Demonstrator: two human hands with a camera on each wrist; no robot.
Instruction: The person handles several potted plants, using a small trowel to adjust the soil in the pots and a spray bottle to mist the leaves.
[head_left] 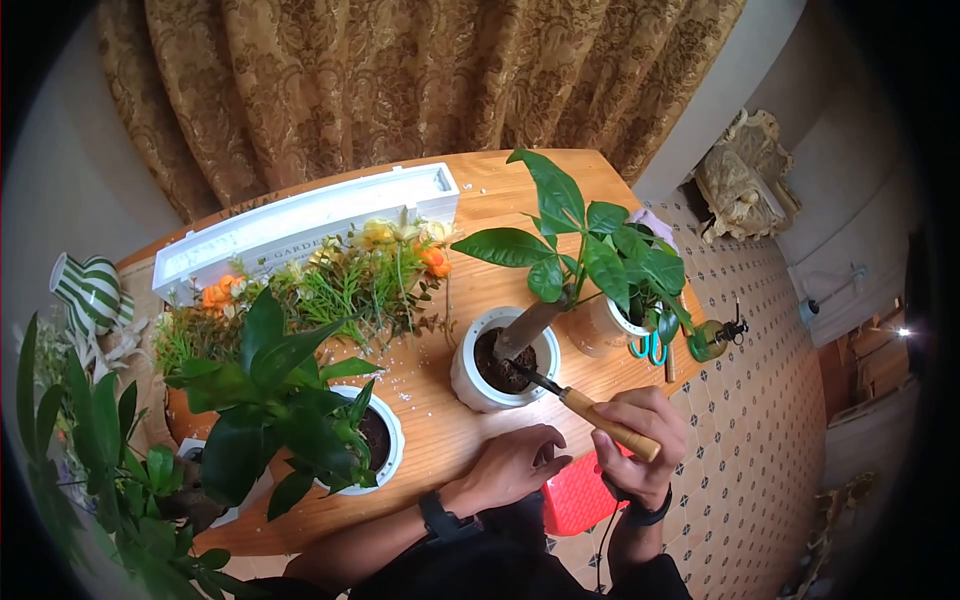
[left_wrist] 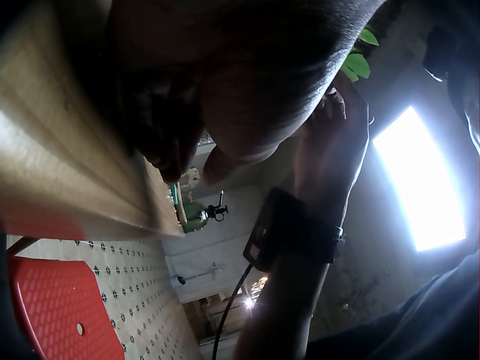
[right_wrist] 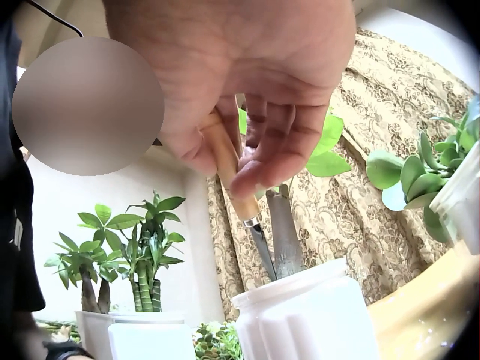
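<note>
My right hand grips the wooden handle of a small garden tool, fingers and thumb around it. Its dark metal end slants down into the soil of a white pot, beside the thick stem of a leafy plant. In the right wrist view the handle sits between thumb and fingers, and the metal tip is hidden behind the pot's rim. Just in front of this pot, at the table's near edge, my left hand lies with fingers loosely bent and holds nothing.
Potted plants stand left and right of the middle pot. Behind are artificial flowers and a long white planter box. Teal-handled scissors and a green spray bottle are at right. A red stool stands below the edge.
</note>
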